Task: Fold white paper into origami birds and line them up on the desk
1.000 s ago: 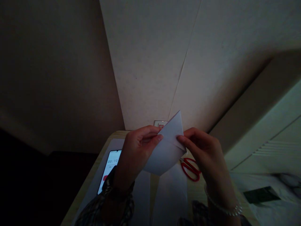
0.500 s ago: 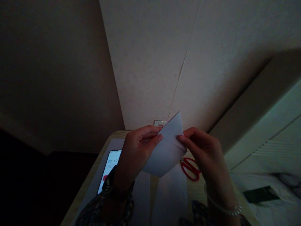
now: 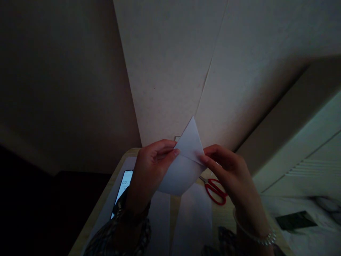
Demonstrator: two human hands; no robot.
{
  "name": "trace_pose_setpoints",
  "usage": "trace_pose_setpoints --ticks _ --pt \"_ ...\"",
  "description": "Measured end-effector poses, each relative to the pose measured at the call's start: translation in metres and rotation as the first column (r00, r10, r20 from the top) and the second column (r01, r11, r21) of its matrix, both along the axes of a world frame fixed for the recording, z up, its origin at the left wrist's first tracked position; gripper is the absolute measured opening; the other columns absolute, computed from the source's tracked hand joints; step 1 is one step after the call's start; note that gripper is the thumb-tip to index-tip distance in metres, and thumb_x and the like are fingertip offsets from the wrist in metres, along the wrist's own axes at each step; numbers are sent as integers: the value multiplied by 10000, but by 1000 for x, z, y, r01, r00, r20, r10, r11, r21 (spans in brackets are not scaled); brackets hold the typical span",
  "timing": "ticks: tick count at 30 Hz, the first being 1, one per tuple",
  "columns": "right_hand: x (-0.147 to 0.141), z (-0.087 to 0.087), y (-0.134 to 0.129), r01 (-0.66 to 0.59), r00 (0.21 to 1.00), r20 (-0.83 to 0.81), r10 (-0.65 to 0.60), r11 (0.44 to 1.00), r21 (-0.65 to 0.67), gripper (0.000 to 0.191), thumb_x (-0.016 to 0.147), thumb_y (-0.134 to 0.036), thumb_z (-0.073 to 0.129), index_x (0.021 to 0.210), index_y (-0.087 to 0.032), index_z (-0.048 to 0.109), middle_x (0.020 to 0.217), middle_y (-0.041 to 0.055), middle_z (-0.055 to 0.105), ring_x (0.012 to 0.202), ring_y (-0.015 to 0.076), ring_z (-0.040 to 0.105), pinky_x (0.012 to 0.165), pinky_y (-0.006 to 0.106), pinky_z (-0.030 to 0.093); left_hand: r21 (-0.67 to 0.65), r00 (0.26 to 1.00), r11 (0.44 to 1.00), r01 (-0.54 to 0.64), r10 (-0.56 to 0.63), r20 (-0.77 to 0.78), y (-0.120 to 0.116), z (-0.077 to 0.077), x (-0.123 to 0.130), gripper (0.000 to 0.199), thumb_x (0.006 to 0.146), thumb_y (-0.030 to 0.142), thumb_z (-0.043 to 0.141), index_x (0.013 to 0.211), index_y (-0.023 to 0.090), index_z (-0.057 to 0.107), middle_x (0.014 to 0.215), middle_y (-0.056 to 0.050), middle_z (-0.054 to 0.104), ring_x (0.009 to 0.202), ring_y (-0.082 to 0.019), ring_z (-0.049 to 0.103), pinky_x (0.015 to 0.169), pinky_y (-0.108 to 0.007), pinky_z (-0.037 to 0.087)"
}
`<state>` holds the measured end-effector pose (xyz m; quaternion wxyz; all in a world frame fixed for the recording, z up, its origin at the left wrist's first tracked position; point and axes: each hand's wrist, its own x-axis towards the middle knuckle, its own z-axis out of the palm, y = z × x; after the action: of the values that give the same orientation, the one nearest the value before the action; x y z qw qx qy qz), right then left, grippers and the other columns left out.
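Note:
A folded sheet of white paper (image 3: 179,176) is held up above the table, its pointed tip upward and a crease running across it. My left hand (image 3: 154,170) pinches its left edge, the thumb on the near face and the fingers behind. At the right edge, close to the crease, my right hand (image 3: 226,169) grips it between thumb and fingers. Below the right hand lie red-handled scissors (image 3: 216,192), their blades partly covered by the paper. A lit phone (image 3: 123,188) lies by my left wrist, which hides part of its screen.
White paper sheets (image 3: 193,220) lie on the wooden table (image 3: 89,229). A pale wall (image 3: 170,71) rises directly behind it. To the right stands a light cabinet-like piece (image 3: 301,156). A dark green flat item (image 3: 296,220) lies on a pale surface lower right.
The folded paper has shifted slightly left and turned, its tip now higher and further left. Both hands moved a little left with it. More of the scissors' blades shows; less of the phone screen.

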<state>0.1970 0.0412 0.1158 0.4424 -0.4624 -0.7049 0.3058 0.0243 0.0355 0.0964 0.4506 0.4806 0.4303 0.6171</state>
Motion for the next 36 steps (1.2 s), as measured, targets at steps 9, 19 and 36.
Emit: trace_pose_setpoints --ticks 9,19,36 --pt "1 -1 -1 24 999 24 -24 1000 -2 149 793 -318 660 702 -201 641 673 -10 658 643 133 604 605 236 455 8 1000 1000 2 -2 9 2 -2 0 78 722 227 685 761 159 679 855 -38 760 804 -193 709 654 -215 533" --pt "0 -1 1 38 999 -11 -38 999 -7 151 776 -318 676 683 -202 648 648 -21 653 617 116 591 579 221 429 33 998 999 6 -9 68 3 -6 1 50 719 217 701 744 174 694 802 -10 758 767 -158 704 636 -181 514" --pt "-1 -1 0 55 998 -26 -55 998 2 182 780 -285 661 634 -193 605 598 -22 598 589 117 538 545 230 376 28 998 1000 6 -8 69 3 -5 1 63 713 216 709 750 166 694 810 -18 756 769 -168 702 648 -198 514"
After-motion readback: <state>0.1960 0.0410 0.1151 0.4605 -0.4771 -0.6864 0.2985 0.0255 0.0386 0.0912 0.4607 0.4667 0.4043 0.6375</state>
